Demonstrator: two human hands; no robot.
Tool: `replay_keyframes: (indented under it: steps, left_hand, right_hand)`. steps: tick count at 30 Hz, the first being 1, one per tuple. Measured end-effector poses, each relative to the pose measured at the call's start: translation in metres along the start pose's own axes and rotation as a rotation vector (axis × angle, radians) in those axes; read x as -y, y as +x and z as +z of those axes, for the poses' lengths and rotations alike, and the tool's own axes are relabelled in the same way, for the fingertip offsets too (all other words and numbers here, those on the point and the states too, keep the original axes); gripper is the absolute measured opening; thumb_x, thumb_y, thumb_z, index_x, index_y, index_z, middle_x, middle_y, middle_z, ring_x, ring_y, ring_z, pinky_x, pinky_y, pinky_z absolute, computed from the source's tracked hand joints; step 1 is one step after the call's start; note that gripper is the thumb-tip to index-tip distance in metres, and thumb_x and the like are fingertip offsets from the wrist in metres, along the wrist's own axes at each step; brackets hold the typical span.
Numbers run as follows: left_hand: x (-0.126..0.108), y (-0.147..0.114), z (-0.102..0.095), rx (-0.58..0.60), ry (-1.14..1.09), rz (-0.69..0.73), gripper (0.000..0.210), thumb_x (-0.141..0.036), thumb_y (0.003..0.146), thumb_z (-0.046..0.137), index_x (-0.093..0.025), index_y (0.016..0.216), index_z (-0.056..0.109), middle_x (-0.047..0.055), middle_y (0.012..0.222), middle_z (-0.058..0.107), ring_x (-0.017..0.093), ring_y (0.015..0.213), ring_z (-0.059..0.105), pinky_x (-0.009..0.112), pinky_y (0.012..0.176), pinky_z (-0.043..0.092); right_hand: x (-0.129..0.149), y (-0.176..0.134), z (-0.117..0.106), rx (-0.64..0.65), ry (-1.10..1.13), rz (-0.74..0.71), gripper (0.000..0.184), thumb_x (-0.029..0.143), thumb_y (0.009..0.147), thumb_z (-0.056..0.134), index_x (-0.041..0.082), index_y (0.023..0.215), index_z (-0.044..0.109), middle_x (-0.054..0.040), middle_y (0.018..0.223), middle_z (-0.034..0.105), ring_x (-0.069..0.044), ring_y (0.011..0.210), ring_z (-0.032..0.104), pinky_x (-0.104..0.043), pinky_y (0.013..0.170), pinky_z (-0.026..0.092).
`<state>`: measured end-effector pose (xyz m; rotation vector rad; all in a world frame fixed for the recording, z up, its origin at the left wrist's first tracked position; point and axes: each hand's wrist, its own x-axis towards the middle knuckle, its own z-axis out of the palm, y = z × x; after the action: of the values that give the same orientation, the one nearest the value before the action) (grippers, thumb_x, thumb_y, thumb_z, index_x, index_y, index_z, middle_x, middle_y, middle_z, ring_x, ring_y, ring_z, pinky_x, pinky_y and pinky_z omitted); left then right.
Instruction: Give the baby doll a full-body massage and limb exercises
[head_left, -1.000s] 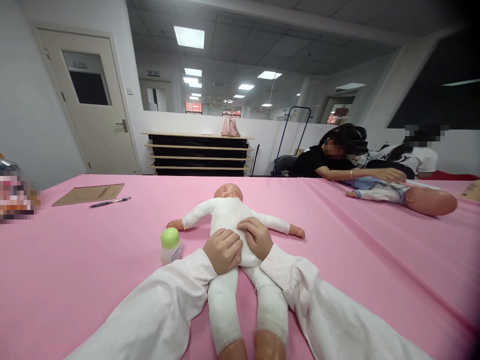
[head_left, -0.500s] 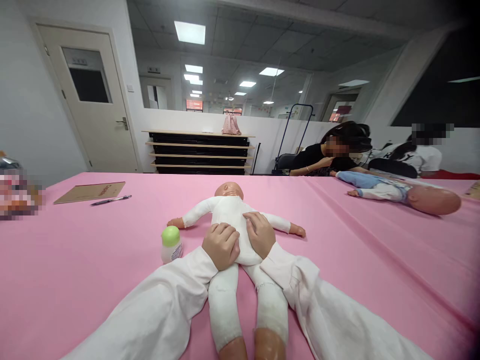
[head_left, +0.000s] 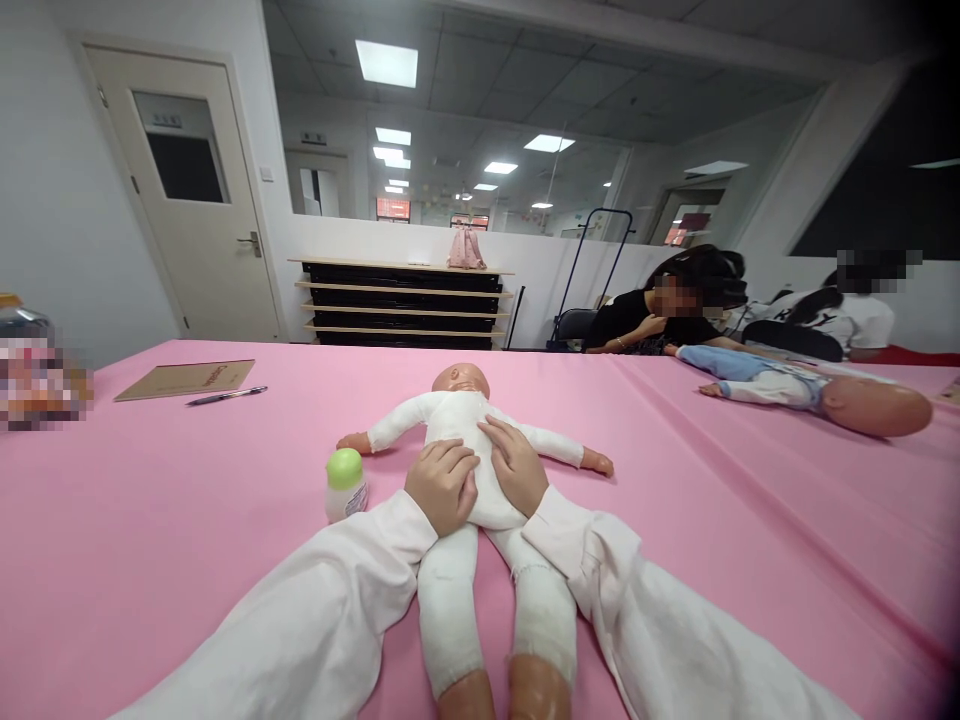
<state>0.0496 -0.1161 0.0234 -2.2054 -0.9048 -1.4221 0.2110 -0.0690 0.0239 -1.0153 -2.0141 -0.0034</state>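
Observation:
A baby doll (head_left: 456,420) with a white cloth body lies in front of me, its head away from me and its arms spread. My left hand (head_left: 442,484) rests on the left side of its torso, fingers laid flat and pointing inward. On the right side of the torso lies my right hand (head_left: 516,466), fingers stretched toward the middle of the body. Neither hand grasps anything. Just left of the doll, by my left sleeve, stands a small bottle (head_left: 346,486) with a green cap and a pale body.
The table has a pink cloth (head_left: 240,480). A brown notebook (head_left: 184,380) and a pen (head_left: 226,396) lie at the back left. A second doll (head_left: 874,405) in blue and white lies at the right, near a person in black (head_left: 637,320). Shelving (head_left: 405,300) stands behind.
Both hands stay on the doll's torso. The fingers of my right hand reach slightly further up and inward, and my left hand's fingers have straightened a little. The view has shifted slightly.

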Motion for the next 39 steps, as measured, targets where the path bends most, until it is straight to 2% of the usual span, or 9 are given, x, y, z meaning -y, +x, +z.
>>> replay_keyframes:
  steps: [4,8,15,19,23,26,30,34,39]
  left_hand:
    - [0.0,0.0,-0.001,-0.022,-0.054,0.075,0.022,-0.014,0.077,0.04,-0.015,0.082,0.062,0.006,0.08,0.066,0.019,0.081,0.059,0.034,0.072,0.046]
    - [0.0,0.001,-0.001,0.023,-0.085,0.102,0.026,-0.014,0.079,0.04,-0.015,0.092,0.062,0.006,0.093,0.068,0.018,0.09,0.06,0.034,0.081,0.046]
    - [0.001,-0.001,0.0,-0.018,0.037,-0.034,0.026,-0.014,0.077,0.042,-0.015,0.092,0.064,0.007,0.094,0.068,0.024,0.097,0.058,0.041,0.083,0.043]
    - [0.001,0.0,-0.001,-0.019,-0.024,0.068,0.024,-0.015,0.077,0.041,-0.015,0.087,0.063,0.006,0.085,0.068,0.021,0.084,0.06,0.036,0.073,0.045]
    - [0.001,0.002,-0.001,0.051,-0.08,0.177,0.027,-0.014,0.079,0.041,-0.014,0.095,0.063,0.006,0.097,0.068,0.02,0.091,0.06,0.034,0.079,0.045]
    - [0.001,0.002,-0.001,0.062,-0.015,0.087,0.03,-0.015,0.08,0.041,-0.015,0.1,0.063,0.006,0.104,0.067,0.024,0.102,0.057,0.04,0.085,0.043]
    - [0.0,0.0,-0.001,0.014,0.024,0.002,0.029,-0.014,0.078,0.041,-0.015,0.096,0.064,0.007,0.097,0.068,0.024,0.1,0.058,0.04,0.083,0.044]
    - [-0.001,-0.001,-0.002,-0.024,-0.003,0.085,0.025,-0.013,0.075,0.042,-0.016,0.086,0.064,0.006,0.086,0.069,0.021,0.084,0.061,0.035,0.073,0.047]
    - [0.0,0.002,-0.002,0.036,-0.085,0.2,0.025,-0.014,0.077,0.041,-0.015,0.09,0.063,0.006,0.091,0.068,0.019,0.088,0.061,0.033,0.077,0.048]
  right_hand:
    - [0.004,-0.003,-0.004,-0.069,0.012,-0.089,0.04,0.006,0.075,0.036,0.017,0.104,0.061,-0.0085,0.108,0.062,-0.02,0.104,0.055,-0.043,0.093,0.045]
    - [0.008,-0.001,-0.007,0.047,0.053,-0.229,0.043,0.006,0.078,0.034,0.019,0.11,0.059,-0.0063,0.12,0.057,-0.018,0.114,0.05,-0.041,0.097,0.043]
    - [0.004,-0.001,-0.001,-0.035,-0.063,0.049,0.042,0.009,0.076,0.036,0.016,0.111,0.059,-0.0091,0.118,0.057,-0.023,0.111,0.051,-0.047,0.097,0.042]
    - [0.007,-0.003,-0.005,-0.09,-0.004,-0.046,0.04,0.005,0.073,0.036,0.018,0.101,0.062,-0.0078,0.104,0.063,-0.02,0.1,0.056,-0.043,0.091,0.046]
    - [0.008,-0.002,-0.006,0.053,0.083,-0.161,0.041,0.008,0.079,0.035,0.02,0.111,0.059,-0.006,0.12,0.057,-0.018,0.114,0.05,-0.042,0.098,0.042]
    - [0.005,0.0,-0.003,0.087,0.068,-0.066,0.043,0.011,0.082,0.033,0.019,0.118,0.055,-0.0065,0.13,0.05,-0.019,0.122,0.043,-0.044,0.103,0.036]
    - [0.003,-0.002,-0.001,-0.032,0.015,0.048,0.041,0.009,0.078,0.034,0.015,0.111,0.059,-0.0094,0.121,0.057,-0.021,0.114,0.05,-0.045,0.099,0.04]
    - [0.007,-0.004,-0.005,-0.1,0.069,-0.109,0.038,0.004,0.074,0.036,0.016,0.097,0.063,-0.0081,0.104,0.064,-0.019,0.101,0.057,-0.041,0.092,0.046]
    - [0.011,-0.001,-0.008,0.125,0.143,-0.264,0.041,0.009,0.08,0.035,0.02,0.111,0.059,-0.0055,0.123,0.056,-0.018,0.118,0.048,-0.042,0.099,0.04]
